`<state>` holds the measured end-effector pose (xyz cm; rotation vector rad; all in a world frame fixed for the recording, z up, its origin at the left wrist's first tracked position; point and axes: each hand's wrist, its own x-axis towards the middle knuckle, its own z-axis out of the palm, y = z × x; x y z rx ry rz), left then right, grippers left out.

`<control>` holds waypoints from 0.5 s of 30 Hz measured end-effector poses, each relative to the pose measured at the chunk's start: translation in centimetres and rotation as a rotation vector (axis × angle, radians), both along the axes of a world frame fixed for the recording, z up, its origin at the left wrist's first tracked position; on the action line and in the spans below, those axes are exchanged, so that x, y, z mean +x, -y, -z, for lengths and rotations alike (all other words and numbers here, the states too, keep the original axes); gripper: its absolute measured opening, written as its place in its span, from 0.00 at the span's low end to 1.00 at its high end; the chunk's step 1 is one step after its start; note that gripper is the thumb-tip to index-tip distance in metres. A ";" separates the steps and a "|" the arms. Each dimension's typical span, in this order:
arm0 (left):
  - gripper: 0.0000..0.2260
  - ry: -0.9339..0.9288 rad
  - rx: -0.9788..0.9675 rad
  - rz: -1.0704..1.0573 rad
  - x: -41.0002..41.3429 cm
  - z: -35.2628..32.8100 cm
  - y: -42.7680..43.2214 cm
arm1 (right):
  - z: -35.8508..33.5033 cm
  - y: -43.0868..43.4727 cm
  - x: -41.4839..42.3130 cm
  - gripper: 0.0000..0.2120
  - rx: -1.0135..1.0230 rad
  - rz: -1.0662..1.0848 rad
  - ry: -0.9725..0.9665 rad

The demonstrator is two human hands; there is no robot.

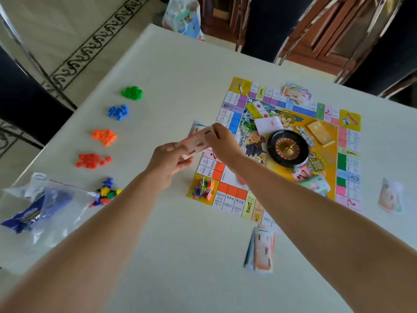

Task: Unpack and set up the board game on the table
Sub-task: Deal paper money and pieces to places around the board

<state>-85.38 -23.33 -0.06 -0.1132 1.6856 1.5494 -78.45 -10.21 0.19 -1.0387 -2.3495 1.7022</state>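
A colourful game board (325, 177) lies flat on the white table (180, 86), right of centre. A black roulette wheel (287, 149) sits on its middle. My left hand (169, 161) and my right hand (222, 138) together hold a pink stack of play money (196, 141) above the board's left edge. Another money stack (260, 251) lies near the board's front edge. Piles of small green pieces (132, 93), blue pieces (118, 112), orange pieces (105, 136) and red pieces (91, 160) line the table's left side.
A clear plastic bag with blue packaging (40, 208) lies at the left edge beside mixed coloured tokens (106, 193). Card stacks (320, 133) and more money (295, 92) rest on the board. Another bag (182, 16) stands at the far edge. Dark chairs surround the table.
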 end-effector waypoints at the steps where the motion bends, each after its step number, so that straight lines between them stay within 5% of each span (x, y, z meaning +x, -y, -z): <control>1: 0.07 0.009 0.022 -0.004 0.8 0.0 -0.2 | -0.1 0.3 0.9 0.07 -0.021 0.012 0.014; 6: 0.16 -0.047 0.028 0.085 4.9 0.5 -1.6 | -0.3 2.2 4.9 0.06 -0.094 0.055 0.007; 15: 0.06 -0.380 -0.135 0.450 11.4 -0.7 -1.6 | -1.6 1.8 13.3 0.06 0.002 0.174 0.044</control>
